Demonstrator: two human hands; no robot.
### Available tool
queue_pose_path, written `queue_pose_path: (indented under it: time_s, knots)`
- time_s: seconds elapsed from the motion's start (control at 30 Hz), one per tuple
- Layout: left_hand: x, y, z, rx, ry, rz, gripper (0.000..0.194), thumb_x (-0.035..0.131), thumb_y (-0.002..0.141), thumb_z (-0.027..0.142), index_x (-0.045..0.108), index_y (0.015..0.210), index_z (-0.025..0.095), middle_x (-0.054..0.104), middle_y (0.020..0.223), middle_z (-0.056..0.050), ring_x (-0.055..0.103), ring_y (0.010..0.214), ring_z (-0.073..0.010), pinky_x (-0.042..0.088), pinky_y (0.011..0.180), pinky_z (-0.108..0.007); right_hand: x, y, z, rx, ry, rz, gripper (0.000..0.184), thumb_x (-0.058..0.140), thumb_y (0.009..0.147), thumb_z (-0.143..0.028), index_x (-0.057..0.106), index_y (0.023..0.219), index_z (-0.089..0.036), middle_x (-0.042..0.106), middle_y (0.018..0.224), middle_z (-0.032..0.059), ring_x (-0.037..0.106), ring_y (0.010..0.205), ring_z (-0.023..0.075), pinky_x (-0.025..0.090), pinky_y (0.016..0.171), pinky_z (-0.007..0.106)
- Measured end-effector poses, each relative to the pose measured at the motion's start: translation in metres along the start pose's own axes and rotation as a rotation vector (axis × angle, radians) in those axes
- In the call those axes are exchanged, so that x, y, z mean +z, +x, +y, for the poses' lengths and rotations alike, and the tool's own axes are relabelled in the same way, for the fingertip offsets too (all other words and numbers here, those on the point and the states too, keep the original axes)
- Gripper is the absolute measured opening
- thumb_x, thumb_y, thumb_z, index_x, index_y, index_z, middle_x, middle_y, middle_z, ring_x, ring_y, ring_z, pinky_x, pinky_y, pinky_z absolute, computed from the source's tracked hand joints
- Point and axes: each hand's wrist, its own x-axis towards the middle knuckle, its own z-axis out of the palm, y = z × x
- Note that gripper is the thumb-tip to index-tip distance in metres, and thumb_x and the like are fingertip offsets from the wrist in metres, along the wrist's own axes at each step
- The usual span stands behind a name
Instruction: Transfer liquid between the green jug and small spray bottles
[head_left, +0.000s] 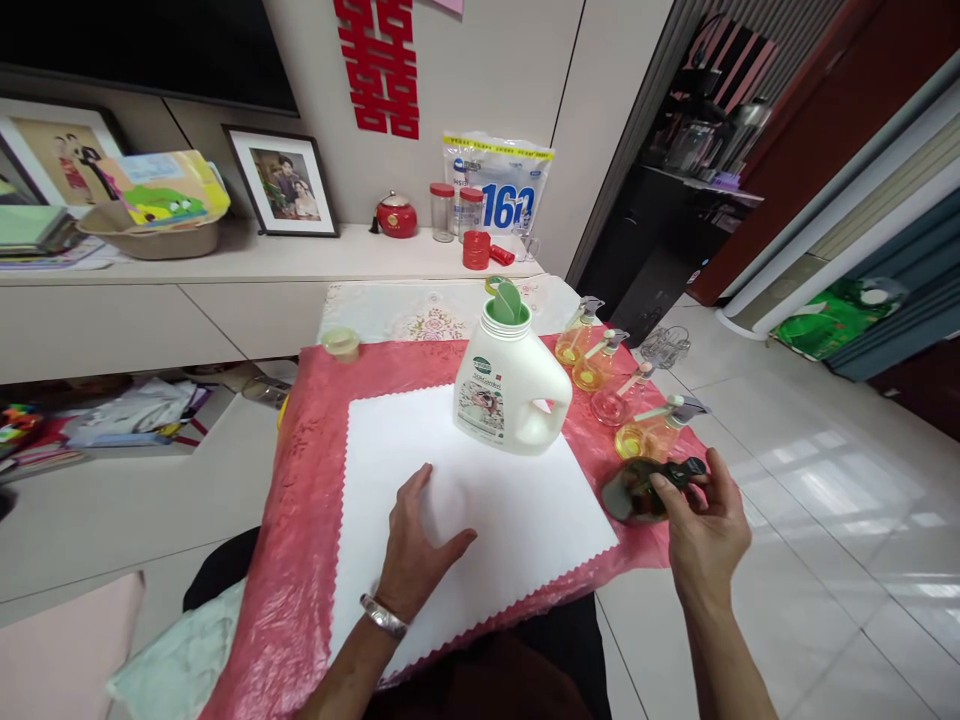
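Note:
My left hand (420, 550) hovers over or rests lightly on a white mat (517, 530) with a scalloped edge; its thumb and fingers are apart, with nothing in them. At the table's right edge my right hand (705, 520) has its thumb and fingers around the neck of a dark pump bottle (634, 490). On the far part of the mat stands a white detergent jug (510, 390), its cap off and a green spout (508, 303) showing in its mouth. Several clear pump bottles, including one with yellow liquid (649, 435), line the right side beyond the dark bottle.
A red plastic cover (300, 500) lies over the table. A small pale-green cup (341, 344) sits at its far left corner. Behind stands a cabinet (277, 262) with jars, a red pot (396, 216) and framed photos. Tiled floor (847, 520) spreads out at right.

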Motion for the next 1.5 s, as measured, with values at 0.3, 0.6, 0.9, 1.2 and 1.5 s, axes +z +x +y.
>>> queue_pose_path:
  time_s: [0.3, 0.6, 0.9, 1.2, 1.5]
  knots:
    - [0.002, 0.0, -0.004, 0.006, 0.016, 0.018, 0.09, 0.076, 0.072, 0.05, 0.031, 0.145, 0.021, 0.046, 0.141, -0.016, 0.049, 0.129, -0.0375, 0.039, 0.107, -0.064, 0.005, 0.012, 0.027, -0.037, -0.082, 0.065, 0.097, 0.083, 0.063, -0.052, 0.048, 0.145, -0.012, 0.054, 0.103, 0.0067, 0.055, 0.088, 0.0146, 0.051, 0.093, 0.035]
    - [0.003, -0.001, -0.004, 0.002, 0.037, 0.004, 0.087, 0.074, 0.074, 0.049, 0.032, 0.144, 0.02, 0.048, 0.14, -0.017, 0.049, 0.128, -0.0373, 0.041, 0.106, -0.063, 0.006, 0.014, 0.036, -0.055, -0.106, 0.061, 0.096, 0.079, 0.066, -0.059, 0.048, 0.144, -0.011, 0.055, 0.109, 0.0101, 0.055, 0.091, 0.0167, 0.05, 0.094, 0.037]
    - [0.003, -0.002, -0.006, 0.005, 0.042, 0.004, 0.085, 0.074, 0.074, 0.045, 0.033, 0.143, 0.02, 0.048, 0.141, -0.017, 0.048, 0.131, -0.0371, 0.039, 0.108, -0.062, -0.005, 0.006, 0.03, -0.029, -0.194, -0.021, 0.08, 0.078, 0.065, -0.06, 0.061, 0.131, -0.016, 0.058, 0.118, 0.01, 0.058, 0.099, 0.0231, 0.047, 0.1, 0.046]
    - [0.008, -0.005, -0.009, 0.003, 0.036, 0.041, 0.081, 0.072, 0.075, 0.048, 0.036, 0.142, 0.019, 0.05, 0.14, -0.018, 0.049, 0.13, -0.0378, 0.04, 0.107, -0.062, -0.018, -0.03, -0.002, 0.043, -0.114, 0.126, 0.084, 0.077, 0.071, -0.059, 0.053, 0.14, -0.018, 0.056, 0.124, 0.0129, 0.056, 0.111, 0.0344, 0.041, 0.103, 0.06]
    - [0.009, -0.007, -0.004, 0.042, 0.154, 0.015, 0.066, 0.066, 0.079, 0.037, 0.045, 0.139, 0.017, 0.057, 0.137, -0.017, 0.052, 0.128, -0.0356, 0.039, 0.109, -0.06, 0.033, -0.047, -0.013, -0.149, -0.116, -0.353, 0.067, 0.072, 0.076, -0.057, 0.061, 0.127, -0.015, 0.058, 0.119, 0.0121, 0.06, 0.101, 0.0247, 0.048, 0.097, 0.042]
